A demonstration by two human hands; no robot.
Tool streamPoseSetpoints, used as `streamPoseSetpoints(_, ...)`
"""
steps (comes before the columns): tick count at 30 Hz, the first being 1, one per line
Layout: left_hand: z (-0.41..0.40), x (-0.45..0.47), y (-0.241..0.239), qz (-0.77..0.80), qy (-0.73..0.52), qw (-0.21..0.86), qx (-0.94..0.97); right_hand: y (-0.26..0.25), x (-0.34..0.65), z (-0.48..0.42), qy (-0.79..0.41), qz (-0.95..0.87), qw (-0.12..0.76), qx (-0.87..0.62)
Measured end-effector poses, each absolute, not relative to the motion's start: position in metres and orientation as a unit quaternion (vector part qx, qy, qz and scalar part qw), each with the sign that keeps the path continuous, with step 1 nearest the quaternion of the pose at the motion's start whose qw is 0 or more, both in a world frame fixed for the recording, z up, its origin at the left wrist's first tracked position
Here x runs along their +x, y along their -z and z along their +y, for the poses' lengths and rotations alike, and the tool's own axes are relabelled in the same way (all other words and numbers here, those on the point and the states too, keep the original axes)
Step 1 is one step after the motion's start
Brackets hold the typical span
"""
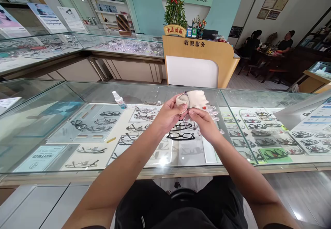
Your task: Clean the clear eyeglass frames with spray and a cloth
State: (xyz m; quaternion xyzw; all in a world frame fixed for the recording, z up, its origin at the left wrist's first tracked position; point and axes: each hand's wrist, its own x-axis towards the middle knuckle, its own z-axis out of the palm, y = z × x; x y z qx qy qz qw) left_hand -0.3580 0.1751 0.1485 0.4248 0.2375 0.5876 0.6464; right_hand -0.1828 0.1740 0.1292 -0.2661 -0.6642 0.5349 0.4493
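Note:
My left hand point(167, 114) is closed on a cream cleaning cloth point(198, 97), with the thumb pressing it against a lens of a pair of eyeglasses. The thin rim of these eyeglasses point(188, 101) shows beside the cloth; the rest is partly hidden by cloth and fingers. Thumb and fingers of my right hand point(204, 121) pinch the eyeglasses at the frame, just under the cloth's hanging part. Both hands are above the glass display counter point(152, 171). Below them is a pair of black-framed glasses point(181, 136). A white spray bottle point(119, 100) stands on the counter to the left.
Several rows of eyeglasses point(266, 142) lie in the counter to the right, near a leaning white sign point(310, 117). Beyond the counter stands a wooden cashier desk point(199, 44) with a plant point(175, 8). People point(286, 43) sit at a table at the far right.

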Motion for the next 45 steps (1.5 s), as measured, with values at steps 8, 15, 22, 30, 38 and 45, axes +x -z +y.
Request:
streamPoseSetpoints(8,0.180,-0.354,-0.139,0.299,-0.609,0.615,0.402,-0.122,-0.194,0.167,-0.550,-0.662,0.441,-0.253)
streamPoseSetpoints(15,0.180,-0.357,-0.141,0.226,-0.558,0.694,0.395,-0.128,-0.188,0.172,-0.536,-0.651,0.460,-0.279)
streamPoseSetpoints(22,0.199,-0.378,-0.143,0.246,-0.641,0.640,0.345,-0.167,-0.150,0.158,-0.351,-0.775,0.435,-0.294)
streamPoseSetpoints(30,0.204,-0.390,-0.141,0.278,-0.567,0.681,0.371,-0.213,-0.118,0.169,0.187,-0.933,0.170,-0.255)
streamPoseSetpoints(38,0.199,-0.402,-0.139,0.305,-0.371,0.709,0.516,-0.226,-0.122,0.178,0.325,-0.939,0.041,-0.107)
streamPoseSetpoints(45,0.189,-0.401,-0.145,0.329,-0.288,0.711,0.551,-0.232,-0.138,0.177,0.373,-0.926,0.009,-0.058)
